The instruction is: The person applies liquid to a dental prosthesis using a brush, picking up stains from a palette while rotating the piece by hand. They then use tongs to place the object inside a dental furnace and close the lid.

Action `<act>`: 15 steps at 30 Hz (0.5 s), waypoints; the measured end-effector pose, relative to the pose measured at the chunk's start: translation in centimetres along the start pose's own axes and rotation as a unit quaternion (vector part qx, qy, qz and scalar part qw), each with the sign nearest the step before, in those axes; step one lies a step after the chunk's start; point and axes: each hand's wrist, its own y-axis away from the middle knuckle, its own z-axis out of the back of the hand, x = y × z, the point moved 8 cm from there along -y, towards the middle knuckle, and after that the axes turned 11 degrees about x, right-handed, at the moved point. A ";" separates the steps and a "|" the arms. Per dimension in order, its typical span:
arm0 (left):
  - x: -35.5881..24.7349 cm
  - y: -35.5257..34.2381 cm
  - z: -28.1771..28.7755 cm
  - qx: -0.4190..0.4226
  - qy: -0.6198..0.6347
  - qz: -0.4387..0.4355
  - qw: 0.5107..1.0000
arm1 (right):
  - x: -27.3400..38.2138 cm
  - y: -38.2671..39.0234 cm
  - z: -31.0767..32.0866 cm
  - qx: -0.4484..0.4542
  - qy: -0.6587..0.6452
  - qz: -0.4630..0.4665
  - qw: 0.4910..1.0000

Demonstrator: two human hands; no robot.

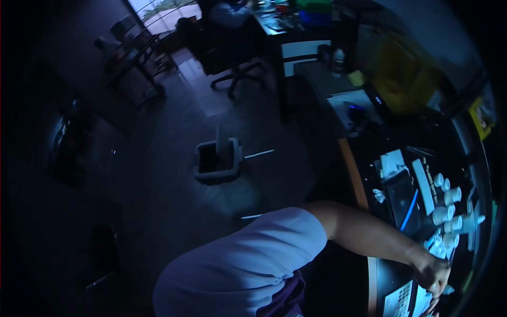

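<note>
My left hand (431, 274) reaches across the dark worktop (372, 280) at the lower right, its fingers bent closed over something I cannot make out, above a pale flat item (422, 298). A few fingers of my right hand (434, 306) show just below it at the bottom edge, too cut off to read. Beside them lies a pale keyboard-like grid (396, 301). Above my left hand stand several white cups or jars (452, 195), with a blue stick (409, 211), a pale strip (422, 185) and crumpled white paper (391, 164).
A grey bin (216, 171) stands on the floor near two thin white sticks (259, 153). A co-worker's sleeve (227, 16) shows at a far desk, by a wheeled chair (232, 74). A bottle (338, 61) and yellow bag (401, 74) sit along the right; a dark stand (134, 63) is at upper left.
</note>
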 end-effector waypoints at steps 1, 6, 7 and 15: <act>4.1 1.5 0.9 -0.056 0.014 0.028 0.998 | 2.0 -0.1 -2.9 0.006 0.001 0.046 0.999; 1.1 1.0 0.8 -0.076 -0.011 -0.137 0.988 | 3.9 -0.4 -2.6 -0.020 0.099 0.079 0.992; 1.4 0.9 0.8 -0.087 -0.021 -0.177 0.980 | 3.7 -0.6 -2.8 -0.020 0.104 0.080 0.991; 1.9 1.6 1.4 -0.142 -0.084 -0.438 0.884 | 2.8 -1.1 -3.9 -0.015 0.141 0.091 0.986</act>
